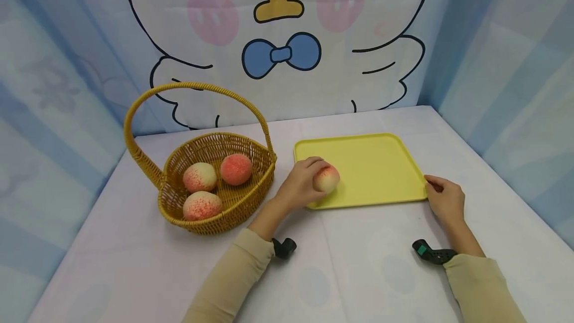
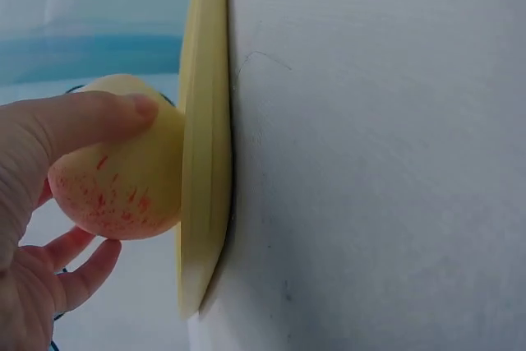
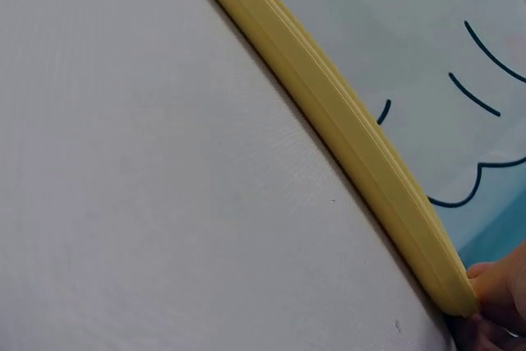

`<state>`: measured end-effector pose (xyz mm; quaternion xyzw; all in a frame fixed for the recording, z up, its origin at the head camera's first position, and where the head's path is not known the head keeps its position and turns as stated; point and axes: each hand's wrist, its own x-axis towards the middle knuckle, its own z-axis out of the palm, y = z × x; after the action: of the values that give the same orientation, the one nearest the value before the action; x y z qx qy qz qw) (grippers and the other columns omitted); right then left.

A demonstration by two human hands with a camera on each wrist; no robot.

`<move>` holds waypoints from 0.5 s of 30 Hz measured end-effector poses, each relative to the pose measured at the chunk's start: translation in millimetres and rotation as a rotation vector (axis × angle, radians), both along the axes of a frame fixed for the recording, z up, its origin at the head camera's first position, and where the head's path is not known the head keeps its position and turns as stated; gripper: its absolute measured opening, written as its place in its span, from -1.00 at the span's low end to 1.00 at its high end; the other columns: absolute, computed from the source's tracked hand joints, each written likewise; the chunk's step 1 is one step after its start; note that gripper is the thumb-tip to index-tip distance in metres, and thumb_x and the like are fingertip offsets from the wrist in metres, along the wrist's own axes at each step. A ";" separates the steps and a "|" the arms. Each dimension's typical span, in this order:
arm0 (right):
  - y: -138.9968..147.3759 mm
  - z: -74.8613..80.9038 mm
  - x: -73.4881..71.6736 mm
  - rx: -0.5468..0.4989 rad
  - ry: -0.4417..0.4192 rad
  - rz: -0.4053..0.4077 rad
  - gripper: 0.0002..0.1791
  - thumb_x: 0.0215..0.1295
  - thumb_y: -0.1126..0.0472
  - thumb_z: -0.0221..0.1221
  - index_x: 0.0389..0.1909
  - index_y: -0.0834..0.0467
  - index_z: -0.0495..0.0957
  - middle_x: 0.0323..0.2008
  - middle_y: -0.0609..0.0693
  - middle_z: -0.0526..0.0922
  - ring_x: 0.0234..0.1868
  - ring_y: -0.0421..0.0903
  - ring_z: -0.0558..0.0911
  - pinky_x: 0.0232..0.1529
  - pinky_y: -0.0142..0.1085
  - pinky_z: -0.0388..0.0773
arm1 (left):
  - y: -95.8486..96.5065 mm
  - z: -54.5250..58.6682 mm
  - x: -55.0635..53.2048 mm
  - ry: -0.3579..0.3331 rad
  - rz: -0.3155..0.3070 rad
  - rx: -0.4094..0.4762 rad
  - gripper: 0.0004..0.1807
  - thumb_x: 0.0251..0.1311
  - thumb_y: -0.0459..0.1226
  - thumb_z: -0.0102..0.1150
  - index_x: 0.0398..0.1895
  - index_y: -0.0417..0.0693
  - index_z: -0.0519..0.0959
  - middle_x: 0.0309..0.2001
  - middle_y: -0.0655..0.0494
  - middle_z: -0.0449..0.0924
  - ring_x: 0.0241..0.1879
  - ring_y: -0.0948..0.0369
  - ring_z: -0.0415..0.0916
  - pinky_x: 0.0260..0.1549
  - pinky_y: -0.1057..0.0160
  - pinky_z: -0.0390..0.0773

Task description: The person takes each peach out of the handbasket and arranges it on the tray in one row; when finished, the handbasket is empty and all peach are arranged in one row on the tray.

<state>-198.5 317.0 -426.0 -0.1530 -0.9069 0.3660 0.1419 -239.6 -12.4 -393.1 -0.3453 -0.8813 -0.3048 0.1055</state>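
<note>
My left hand grips a peach, pale with a red blush, at the left end of a yellow tray. In the left wrist view the thumb lies across the peach, which sits low against the tray's rim. At the tray's near right corner, my right hand pinches the rim with thumb and finger. That corner shows in the right wrist view, where the hand is partly cut off by the frame.
Left of the tray stands a woven basket with a tall arched handle. Inside it lie three peaches: a speckled one, a redder one and another speckled one. A white cloth covers the table; printed curtains surround it.
</note>
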 end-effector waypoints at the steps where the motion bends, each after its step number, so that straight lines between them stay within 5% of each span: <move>1: 0.2 -0.3 0.4 0.002 0.003 -0.002 -0.63 0.31 0.33 -0.07 0.07 0.43 0.44 -0.05 0.36 0.50 -0.11 0.12 0.47 -0.41 -0.55 0.28 | 1.6 0.9 0.1 0.024 -0.011 -0.030 -0.46 -0.13 -0.26 0.38 0.03 -0.05 0.49 0.08 0.05 0.40 0.06 0.05 0.31 0.00 0.17 0.36; 7: -0.3 -1.2 1.2 0.005 0.014 -0.009 -0.63 0.30 0.34 -0.07 0.06 0.44 0.44 -0.07 0.36 0.51 -0.12 0.11 0.48 -0.40 -0.53 0.30 | 10.3 5.4 1.4 0.070 -0.056 -0.129 -0.50 -0.10 -0.27 0.35 0.02 -0.01 0.52 0.10 0.08 0.39 0.08 0.05 0.24 -0.04 0.19 0.39; 15: -1.3 0.2 2.0 -0.007 -0.001 -0.020 -0.62 0.31 0.33 -0.07 0.08 0.42 0.43 -0.06 0.35 0.51 -0.11 0.10 0.47 -0.38 -0.51 0.30 | 14.4 5.2 -2.7 -0.067 -0.098 -0.013 -0.41 -0.10 -0.22 0.40 0.10 -0.05 0.48 0.12 0.11 0.42 0.14 0.15 0.20 0.06 0.22 0.30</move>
<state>-196.5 315.6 -425.8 -0.1630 -0.9040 0.3678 0.1444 -242.3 2.0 -387.9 -0.3784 -0.8683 -0.3153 0.0585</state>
